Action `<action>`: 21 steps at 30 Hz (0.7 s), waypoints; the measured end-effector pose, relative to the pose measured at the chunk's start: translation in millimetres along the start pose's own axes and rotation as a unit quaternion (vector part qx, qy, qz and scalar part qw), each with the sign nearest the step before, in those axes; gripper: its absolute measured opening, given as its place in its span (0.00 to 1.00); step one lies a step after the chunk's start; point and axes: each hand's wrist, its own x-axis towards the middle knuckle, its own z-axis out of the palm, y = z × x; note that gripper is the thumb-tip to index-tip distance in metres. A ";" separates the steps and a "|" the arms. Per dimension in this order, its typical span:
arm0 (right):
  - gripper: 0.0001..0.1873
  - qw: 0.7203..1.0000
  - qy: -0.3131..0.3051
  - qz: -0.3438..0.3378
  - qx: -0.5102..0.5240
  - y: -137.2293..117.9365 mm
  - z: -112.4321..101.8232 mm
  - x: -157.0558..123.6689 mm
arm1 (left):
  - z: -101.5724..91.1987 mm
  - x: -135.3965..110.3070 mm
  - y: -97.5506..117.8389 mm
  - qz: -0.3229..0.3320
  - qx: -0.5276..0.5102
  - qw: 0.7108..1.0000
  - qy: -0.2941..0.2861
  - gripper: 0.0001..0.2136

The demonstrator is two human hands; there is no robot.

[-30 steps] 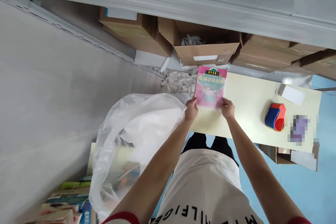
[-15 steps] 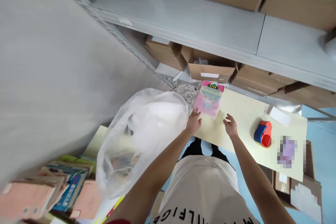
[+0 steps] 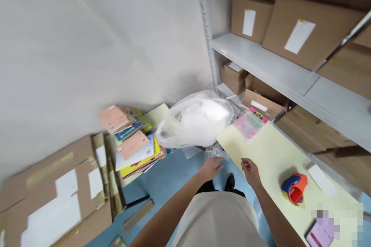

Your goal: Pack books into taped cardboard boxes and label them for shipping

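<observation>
My left hand (image 3: 211,168) hangs in the air over the blue floor, off the table's left corner, fingers loosely apart and holding nothing. By the near edge of the pale yellow table (image 3: 261,150) is my right hand (image 3: 250,170), its fingers loosely bent with nothing in them. Beyond both hands, a pink book in a clear plastic sleeve (image 3: 249,124) lies at the table's far left corner. Left of the table bulges a large translucent plastic bag (image 3: 199,117). A red and blue tape dispenser (image 3: 295,189) stands on the table to the right.
Stacked books and booklets (image 3: 136,142) sit against the wall on the left. Large flattened cardboard (image 3: 81,162) leans at the lower left. Metal shelving (image 3: 269,61) with cardboard boxes (image 3: 307,31) rises behind the table. A phone (image 3: 320,233) lies at the lower right.
The view has swung left, bringing the book stacks and cardboard into sight. My hands have drawn back from the pink book, which stays on the table.
</observation>
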 end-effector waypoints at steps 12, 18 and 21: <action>0.24 0.940 -0.276 -0.191 -0.064 -53.1 178.5 -32.9 | -56.7 -207.1 -113.2 -0.151 -0.074 0.940 0.296 0.18; 0.24 0.888 -0.401 -0.210 -0.083 -62.8 304.8 -111.6 | -62.3 -319.8 -213.1 -0.281 -0.135 0.828 0.466 0.16; 0.21 0.845 -0.487 -0.193 -0.108 -64.4 357.6 -144.8 | -51.2 -362.2 -255.1 -0.355 -0.209 0.739 0.533 0.18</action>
